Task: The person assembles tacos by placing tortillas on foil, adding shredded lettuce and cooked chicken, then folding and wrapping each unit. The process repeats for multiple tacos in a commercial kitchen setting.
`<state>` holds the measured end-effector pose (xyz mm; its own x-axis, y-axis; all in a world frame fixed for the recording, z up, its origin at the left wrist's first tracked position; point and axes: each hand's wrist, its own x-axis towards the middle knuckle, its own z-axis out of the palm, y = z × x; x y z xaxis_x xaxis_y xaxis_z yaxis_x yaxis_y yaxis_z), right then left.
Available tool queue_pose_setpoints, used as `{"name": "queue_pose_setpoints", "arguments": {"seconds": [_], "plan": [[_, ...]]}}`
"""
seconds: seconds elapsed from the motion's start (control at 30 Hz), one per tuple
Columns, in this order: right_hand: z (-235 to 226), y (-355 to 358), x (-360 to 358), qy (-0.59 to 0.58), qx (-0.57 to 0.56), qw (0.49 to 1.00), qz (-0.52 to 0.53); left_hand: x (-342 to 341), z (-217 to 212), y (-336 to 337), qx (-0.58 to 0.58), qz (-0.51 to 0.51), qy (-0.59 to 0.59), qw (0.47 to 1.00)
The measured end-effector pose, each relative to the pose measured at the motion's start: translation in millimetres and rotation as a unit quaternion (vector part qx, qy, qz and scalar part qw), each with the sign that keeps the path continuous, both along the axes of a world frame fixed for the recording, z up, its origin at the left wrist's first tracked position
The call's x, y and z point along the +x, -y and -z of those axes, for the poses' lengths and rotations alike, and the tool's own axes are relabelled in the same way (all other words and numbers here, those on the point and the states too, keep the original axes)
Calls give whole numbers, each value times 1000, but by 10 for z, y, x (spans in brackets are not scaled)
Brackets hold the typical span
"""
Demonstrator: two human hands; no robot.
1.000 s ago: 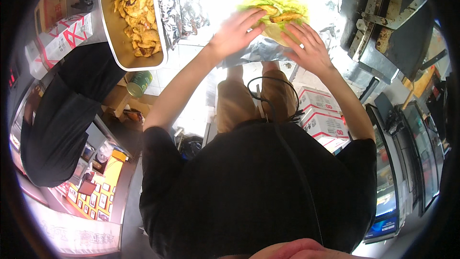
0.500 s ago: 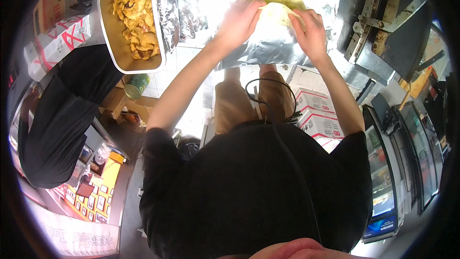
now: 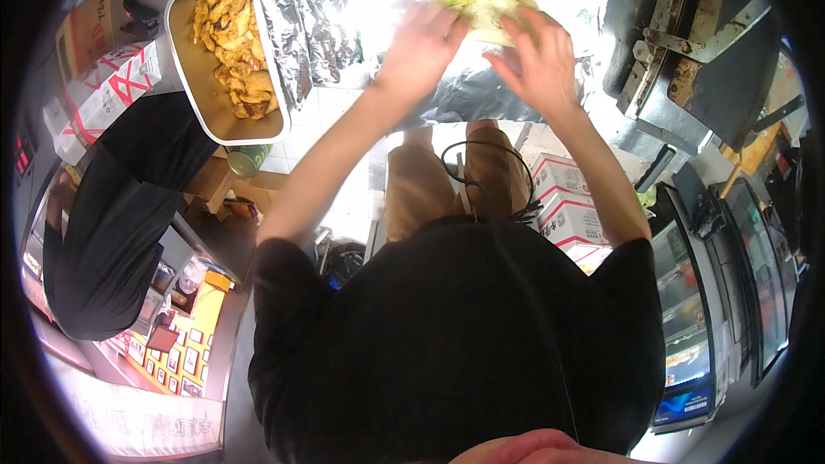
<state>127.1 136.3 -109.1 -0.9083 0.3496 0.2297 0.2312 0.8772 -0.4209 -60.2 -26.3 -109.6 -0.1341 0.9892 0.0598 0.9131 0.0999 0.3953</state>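
Note:
A pale flatbread wrap (image 3: 491,17), folded over on itself, lies on a sheet of aluminium foil (image 3: 473,90) at the far middle. Some yellow-green filling shows along its far left side, but glare washes out much of that area. My left hand (image 3: 423,45) has its fingers bent and close together on the wrap's left end. On the right end rest the fingertips of my right hand (image 3: 543,60), its fingers spread and its thumb held apart over the foil.
Left of the foil stand several foil-wrapped rolls (image 3: 309,13) and a deep metal pan (image 3: 179,56) of sauced meat pieces (image 3: 236,43). A hinged metal appliance (image 3: 687,43) borders the right. Printed cartons (image 3: 574,216) are stacked below. Someone in black clothing (image 3: 112,215) is at the left.
The near edge of the flatbread, earlier pinched up by both hands, now lies folded over away from me. My right hand's fingers have spread. The pan appears slightly farther left.

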Motion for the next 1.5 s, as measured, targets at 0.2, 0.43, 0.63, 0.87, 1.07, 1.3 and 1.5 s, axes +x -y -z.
{"name": "queue_pose_setpoints", "arguments": {"seconds": [0.2,0.43,0.63,0.87,1.07,1.3,1.5], "plan": [[-23,-513,-48,153,-12,972,-177,-316,-88,-228,-28,16,101,994],[98,-895,-303,149,-264,946,-111,-700,-36,-578,-223,-2,180,958],[77,-533,-159,36,-38,995,-86,-352,-30,-349,-11,1,-56,998],[100,-305,24,79,48,992,-87,-82,86,9,71,2,-85,994],[214,411,162,42,12,999,-3,-216,266,256,-86,54,-38,994],[177,1814,333,-63,-62,994,71,-190,186,828,40,140,-51,988],[178,2377,179,-55,-74,996,10,-234,136,822,-4,130,20,991]]}}
